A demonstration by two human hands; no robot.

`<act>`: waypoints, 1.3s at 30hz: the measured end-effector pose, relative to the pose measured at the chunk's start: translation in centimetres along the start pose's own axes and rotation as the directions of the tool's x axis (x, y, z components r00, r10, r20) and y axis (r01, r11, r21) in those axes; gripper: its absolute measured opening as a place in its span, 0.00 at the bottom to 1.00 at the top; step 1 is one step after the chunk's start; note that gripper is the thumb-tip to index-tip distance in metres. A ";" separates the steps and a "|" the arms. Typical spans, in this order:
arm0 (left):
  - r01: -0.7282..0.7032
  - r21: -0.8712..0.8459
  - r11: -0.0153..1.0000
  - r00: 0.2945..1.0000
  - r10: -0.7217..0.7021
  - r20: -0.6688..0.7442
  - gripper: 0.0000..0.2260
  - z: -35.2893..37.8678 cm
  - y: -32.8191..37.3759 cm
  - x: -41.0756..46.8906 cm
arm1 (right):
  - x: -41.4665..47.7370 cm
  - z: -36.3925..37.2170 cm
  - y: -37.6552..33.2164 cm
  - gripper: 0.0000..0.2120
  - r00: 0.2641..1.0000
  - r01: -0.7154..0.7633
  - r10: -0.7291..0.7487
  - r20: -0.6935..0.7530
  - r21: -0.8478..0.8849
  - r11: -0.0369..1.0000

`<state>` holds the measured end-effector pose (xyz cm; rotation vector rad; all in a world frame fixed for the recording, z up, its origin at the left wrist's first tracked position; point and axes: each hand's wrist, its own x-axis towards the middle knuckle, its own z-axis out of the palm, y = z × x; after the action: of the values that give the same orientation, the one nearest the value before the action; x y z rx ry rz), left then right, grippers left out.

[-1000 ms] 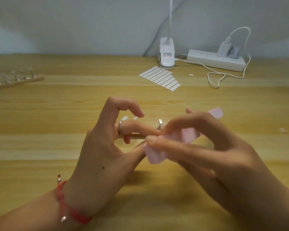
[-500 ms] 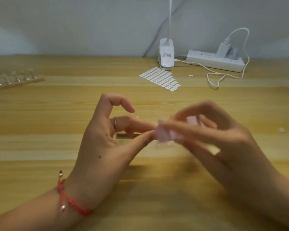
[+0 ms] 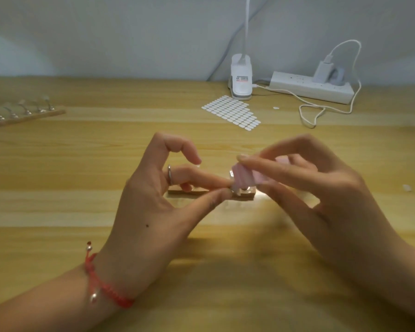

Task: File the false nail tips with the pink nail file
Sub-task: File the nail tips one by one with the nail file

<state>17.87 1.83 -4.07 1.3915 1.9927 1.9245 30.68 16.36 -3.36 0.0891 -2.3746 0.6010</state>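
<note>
Where the wooden table (image 3: 58,188) fills the view, both forearms enter from the bottom edge and the hands meet just below centre.

- Right hand (image 3: 321,200), at 4 o'clock: thumb and fingers curled, clamped on the pink nail file (image 3: 247,178). The file is blurred, tilted, with its lower end down on the stand.
- Left hand (image 3: 153,212), at 8 o'clock: thumb and middle finger pinch a metal post at the right end of the wooden stand (image 3: 246,195); the forefinger arches clear above.
- The nail tip under the file is too blurred to make out.
- Power strip (image 3: 312,87) at 1 o'clock, by the wall, with a white cable (image 3: 321,109) looping in front.
- Sticker sheet (image 3: 230,111) at 12 o'clock, flat on the table.
- Second stand (image 3: 27,117) at 10 o'clock, well apart, carrying pale false nail tips (image 3: 22,101) on stems.
- Clip lamp base (image 3: 241,80) at 12 o'clock, just behind the sheet.
- Red bracelet (image 3: 101,283) on the left wrist at 7 o'clock.
- Ring (image 3: 169,174) on a left finger.
</note>
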 end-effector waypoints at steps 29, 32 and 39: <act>0.004 0.018 1.000 1.000 -0.004 -0.013 0.17 -0.2 0.0 0.0 | -0.1 0.0 -0.4 0.15 0.998 0.052 -0.053 0.032 0.043 0.998; 0.026 0.038 0.999 0.999 -0.025 -0.025 0.19 -0.3 -0.2 0.0 | -0.2 0.2 -0.2 0.16 0.997 0.053 -0.055 0.047 0.040 0.998; 0.063 -0.001 0.998 0.998 -0.063 -0.015 0.17 -0.3 -0.2 -0.1 | -0.1 0.1 -0.1 0.14 0.998 0.047 -0.048 0.034 0.039 0.998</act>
<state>17.67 1.59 -4.26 1.3011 2.0169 1.9150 30.67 16.21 -3.46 0.1736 -2.3881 0.6272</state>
